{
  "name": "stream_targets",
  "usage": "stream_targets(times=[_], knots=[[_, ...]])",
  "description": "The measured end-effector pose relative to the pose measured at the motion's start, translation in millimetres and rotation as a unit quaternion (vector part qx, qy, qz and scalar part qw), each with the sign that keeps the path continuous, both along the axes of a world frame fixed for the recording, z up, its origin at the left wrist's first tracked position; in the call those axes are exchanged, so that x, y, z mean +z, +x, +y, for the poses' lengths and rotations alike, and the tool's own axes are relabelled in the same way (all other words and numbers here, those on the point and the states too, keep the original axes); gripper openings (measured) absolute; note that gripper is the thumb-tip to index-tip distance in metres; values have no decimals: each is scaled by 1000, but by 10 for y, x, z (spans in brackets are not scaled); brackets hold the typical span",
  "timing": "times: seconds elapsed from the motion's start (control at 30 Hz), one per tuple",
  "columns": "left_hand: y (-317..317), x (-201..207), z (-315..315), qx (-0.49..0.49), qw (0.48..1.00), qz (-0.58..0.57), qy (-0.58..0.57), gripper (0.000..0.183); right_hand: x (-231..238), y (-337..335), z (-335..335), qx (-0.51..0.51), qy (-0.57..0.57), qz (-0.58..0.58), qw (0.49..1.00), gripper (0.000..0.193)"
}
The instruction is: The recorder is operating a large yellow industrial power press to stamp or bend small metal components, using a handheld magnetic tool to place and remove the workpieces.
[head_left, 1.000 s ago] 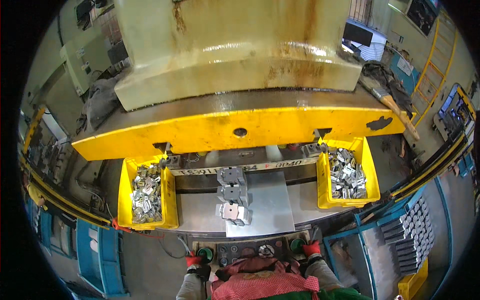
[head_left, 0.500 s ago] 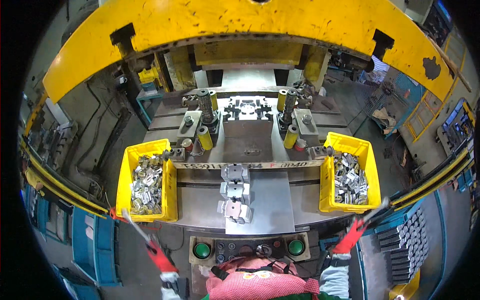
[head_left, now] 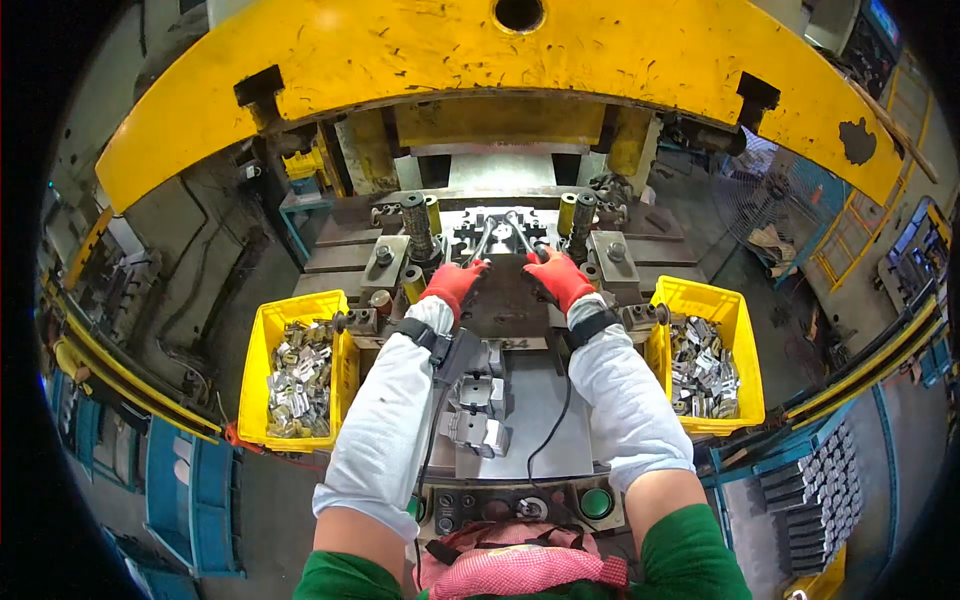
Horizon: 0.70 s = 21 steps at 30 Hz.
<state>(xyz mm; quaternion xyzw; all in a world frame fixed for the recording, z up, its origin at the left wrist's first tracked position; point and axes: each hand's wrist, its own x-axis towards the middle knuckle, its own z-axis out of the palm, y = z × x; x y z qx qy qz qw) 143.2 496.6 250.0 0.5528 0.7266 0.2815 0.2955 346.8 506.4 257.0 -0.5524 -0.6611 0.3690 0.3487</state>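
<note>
L hand (head_left: 455,287) closed round metal L tool (head_left: 484,240), R hand (head_left: 563,282) round metal R tool (head_left: 521,232); both tools reach past front edge of die (head_left: 461,221), tip contact unclear. Grey blks (head_left: 477,394) row along sheet's (head_left: 545,435) L edge.

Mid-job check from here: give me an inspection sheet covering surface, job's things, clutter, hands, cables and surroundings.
Surface: grey metal plate lies in front of the die.
Job's things: metal parts line up on the plate, partly hidden by the left arm.
Clutter: loose metal pieces sit in the left yellow bin; similar ones in the right yellow bin.
Hands: red-gloved left hand grips the left tool, right hand the right tool; both tools reach over the die.
Cables: black cable loops over the plate.
Surroundings: yellow press beam overhead; fan behind, to the right.
</note>
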Motion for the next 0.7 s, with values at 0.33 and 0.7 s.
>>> stream_targets(times=[0.33, 0.7], knots=[[-892, -15, -2205, 195, 896, -349, 193, 44, -137, 1486, -2178, -320, 223, 15, 921, 48], [-1699, -882, -3629, 294, 935, 119, 161, 33, -472, 1253, -3086, -331, 7, 32, 943, 49]])
